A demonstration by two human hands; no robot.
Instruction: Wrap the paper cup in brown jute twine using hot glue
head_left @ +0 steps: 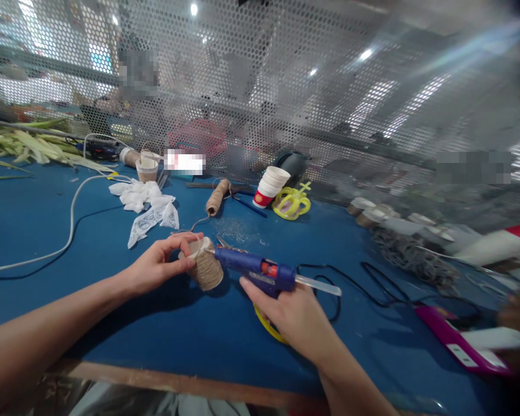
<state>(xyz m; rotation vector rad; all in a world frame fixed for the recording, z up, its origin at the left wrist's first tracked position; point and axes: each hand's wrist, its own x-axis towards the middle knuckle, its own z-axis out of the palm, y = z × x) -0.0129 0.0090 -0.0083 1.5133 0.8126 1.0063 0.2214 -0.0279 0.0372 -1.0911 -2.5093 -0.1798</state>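
Observation:
My left hand (pixel 173 258) is closed on the rim of a cup wrapped in brown twine (pixel 208 271), which is tilted on its side. In my right hand (pixel 288 303) is a blue glue gun (pixel 251 264) with a clear glue stick (pixel 318 285) sticking out of its back. The gun's nozzle points left and meets the cup near its rim. A strand of twine runs from my left fingers to a twine spool (pixel 218 197) behind the cup. Part of a yellow ring (pixel 269 326) shows under my right hand.
Stacked paper cups (pixel 270 186) and a yellow crown-shaped piece (pixel 291 202) stand at the back. White crumpled material (pixel 145 202) lies back left. A white cable (pixel 72 211) crosses the left; a magenta power strip (pixel 459 341) and grey cord coils (pixel 416 260) lie right.

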